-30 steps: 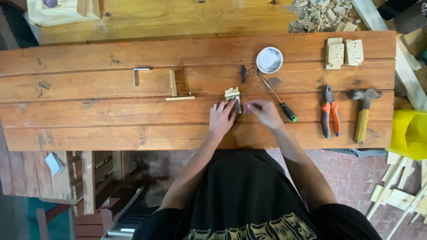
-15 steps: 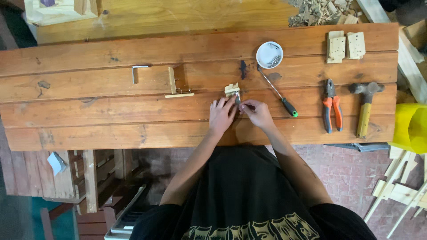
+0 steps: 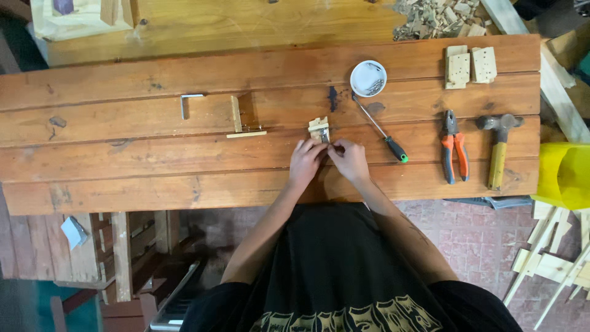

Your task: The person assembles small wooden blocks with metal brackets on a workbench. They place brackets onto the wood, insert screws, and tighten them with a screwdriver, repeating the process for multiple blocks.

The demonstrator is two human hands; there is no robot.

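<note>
A: Working at the middle of a plank worktop: left hand and right hand, fingertips meeting just below a small pale wooden block.

B: Gripping anything?

A: Pinching something small and metallic at the block's lower edge, both hands curled nearly closed around it. Too small to name. Cannot tell whether touching the block itself or only the metal bit.

B: And lying around the block?

A: Just right of the block, slanting away: a screwdriver with a black and green handle, tip pointing toward a white round dish holding small metal pieces, up and right of the block. Farther right of the block: orange-handled pliers, then a hammer with a wooden handle, lying parallel. Well up and right of the block, near the worktop's far edge: two pale wooden pieces drilled with holes.

B: Left of the block?

A: Resting near it, an L-shaped wooden assembly; farther left again, a bent metal bracket. Just above the block, a dark stain marking the plank.

B: Beyond the worktop?

A: Showing far right of the block, a yellow container; far above and right of it, a heap of wood shavings.
</note>
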